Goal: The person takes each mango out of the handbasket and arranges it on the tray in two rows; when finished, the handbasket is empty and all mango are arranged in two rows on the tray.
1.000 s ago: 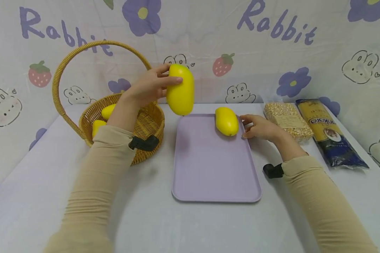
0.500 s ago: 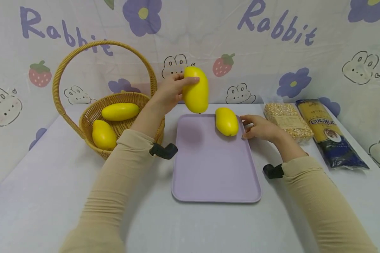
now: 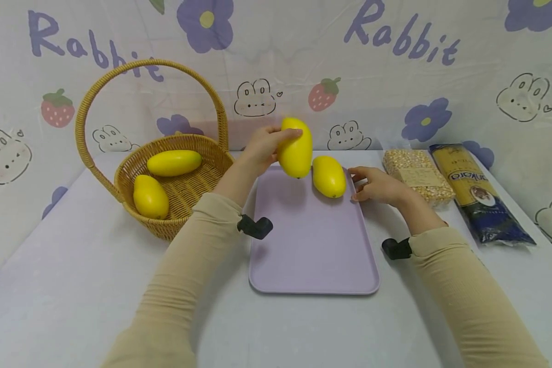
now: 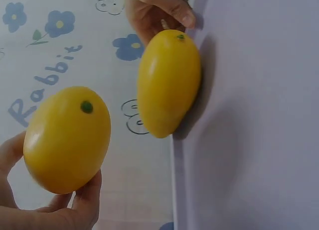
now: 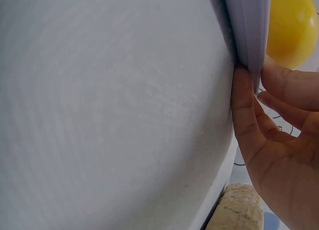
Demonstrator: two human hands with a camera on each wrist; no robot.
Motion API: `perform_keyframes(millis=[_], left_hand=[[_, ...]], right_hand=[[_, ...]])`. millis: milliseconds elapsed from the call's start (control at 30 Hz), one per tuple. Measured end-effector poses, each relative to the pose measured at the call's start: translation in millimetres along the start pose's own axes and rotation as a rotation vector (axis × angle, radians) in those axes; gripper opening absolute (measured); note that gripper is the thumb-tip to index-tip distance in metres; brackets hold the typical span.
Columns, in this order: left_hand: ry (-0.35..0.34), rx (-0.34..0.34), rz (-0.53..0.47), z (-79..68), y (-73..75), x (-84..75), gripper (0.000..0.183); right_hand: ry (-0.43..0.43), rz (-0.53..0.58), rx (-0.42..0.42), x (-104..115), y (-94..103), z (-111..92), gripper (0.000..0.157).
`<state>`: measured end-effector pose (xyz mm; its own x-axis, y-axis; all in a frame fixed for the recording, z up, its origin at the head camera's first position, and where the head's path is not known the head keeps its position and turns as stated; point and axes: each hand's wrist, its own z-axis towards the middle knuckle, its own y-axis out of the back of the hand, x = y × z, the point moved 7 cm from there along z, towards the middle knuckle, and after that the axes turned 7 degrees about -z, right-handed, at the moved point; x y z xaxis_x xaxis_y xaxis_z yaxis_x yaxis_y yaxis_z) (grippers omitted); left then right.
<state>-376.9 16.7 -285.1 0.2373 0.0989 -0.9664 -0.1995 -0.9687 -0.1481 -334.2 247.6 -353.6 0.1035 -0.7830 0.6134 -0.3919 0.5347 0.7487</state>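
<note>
My left hand (image 3: 261,148) grips a yellow mango (image 3: 298,151) between thumb and fingers, holding it upright above the far edge of a lilac tray (image 3: 313,245). In the left wrist view this held mango (image 4: 67,140) shows its green tip, with the fingers behind and below it. A second mango (image 3: 329,177) lies at the tray's far right corner. Beside that corner my right hand (image 3: 377,186) pinches the tray's rim; the right wrist view shows the thumb (image 5: 291,88) over the rim and fingers against its outer side.
A wicker basket (image 3: 190,191) with a tall handle stands left of the tray. Inside lie two mangoes, one at the back (image 3: 175,163) and one at front left (image 3: 151,197). A bag of corn kernels (image 3: 418,176) and a gold-and-blue packet (image 3: 480,197) lie at right.
My left hand has carried the mango right, from beside the basket to over the tray, then lowered it a little towards the other mango. My right hand stays at the tray's rim.
</note>
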Motion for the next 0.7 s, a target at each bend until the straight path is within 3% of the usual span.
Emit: perform_keyframes(millis=[700], left_hand=[[0.220, -0.123, 0.208, 15.9, 17.3, 46.0, 0.073]], right_hand=[[0.003, -0.002, -0.005, -1.8, 0.2, 1.1, 0.078]])
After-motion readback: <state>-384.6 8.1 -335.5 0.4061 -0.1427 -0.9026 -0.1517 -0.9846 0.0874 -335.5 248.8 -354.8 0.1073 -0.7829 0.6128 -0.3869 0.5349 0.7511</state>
